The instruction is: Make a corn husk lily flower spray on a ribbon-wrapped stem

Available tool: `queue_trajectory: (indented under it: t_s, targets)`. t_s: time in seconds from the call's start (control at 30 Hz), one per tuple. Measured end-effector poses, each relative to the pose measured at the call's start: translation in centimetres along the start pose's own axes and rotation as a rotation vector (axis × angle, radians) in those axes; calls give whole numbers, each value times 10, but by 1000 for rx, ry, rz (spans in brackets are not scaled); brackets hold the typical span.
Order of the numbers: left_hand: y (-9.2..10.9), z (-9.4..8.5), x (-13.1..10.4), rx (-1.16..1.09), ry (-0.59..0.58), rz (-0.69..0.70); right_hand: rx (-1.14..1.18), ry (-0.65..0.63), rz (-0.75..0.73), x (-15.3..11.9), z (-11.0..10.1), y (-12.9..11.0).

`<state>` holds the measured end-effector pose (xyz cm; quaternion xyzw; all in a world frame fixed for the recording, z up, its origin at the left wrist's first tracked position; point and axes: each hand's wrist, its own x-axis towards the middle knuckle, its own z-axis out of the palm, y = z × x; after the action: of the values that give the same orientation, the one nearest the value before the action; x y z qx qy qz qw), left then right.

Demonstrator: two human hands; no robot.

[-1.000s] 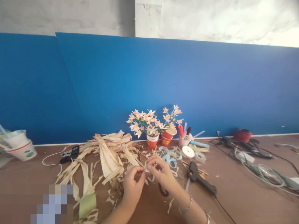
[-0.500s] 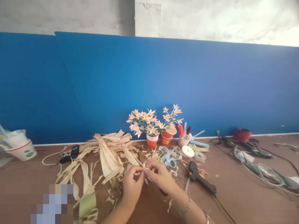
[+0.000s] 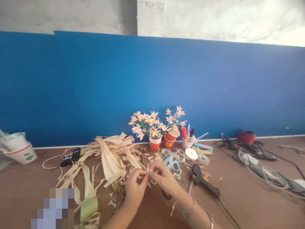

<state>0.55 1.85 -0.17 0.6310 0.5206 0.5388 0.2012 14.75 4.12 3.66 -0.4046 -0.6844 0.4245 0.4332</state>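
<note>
Between my fingertips is a small pale husk flower [image 3: 148,170], partly hidden by the fingers. My left hand [image 3: 136,184] pinches it from the left with thumb and forefinger. From the right, my right hand [image 3: 162,178] closes its thumb and fingers on the same flower. Behind the hands, cream flowers on green stems [image 3: 149,123] stand in a red and white cup [image 3: 155,144]. More cream flowers [image 3: 176,117] rise by stacked red cups [image 3: 169,140]. A pile of dry husks [image 3: 111,159] lies to the left of the hands.
A black glue gun [image 3: 205,182] with its cord lies right of my hands. Behind it are a white spool [image 3: 191,154], blue ribbon [image 3: 173,160] and a cup of tools [image 3: 187,143]. Cables [image 3: 274,179] cover the right side. White cups [image 3: 22,152] stand far left.
My right fingers have shifted slightly over the small flower and cover more of it. A dark handle under my right wrist shows more. The left hand keeps its pinch.
</note>
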Motion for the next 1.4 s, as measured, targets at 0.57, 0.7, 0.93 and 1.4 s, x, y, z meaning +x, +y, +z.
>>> queue_trajectory:
  t_s: [0.57,0.7,0.93,1.4]
  targets:
    - [1,4,4,-155,-73,-192,232,-35,131,4,-4,5]
    - [-1,4,5,-172,-63,-220,299,-61,176,5,-7,3]
    - [-1,4,2,-95,-45,-102,268,-36,199,5,-5,7]
    - [4,-1,0,168,58,178,339,35,307,0,9,6]
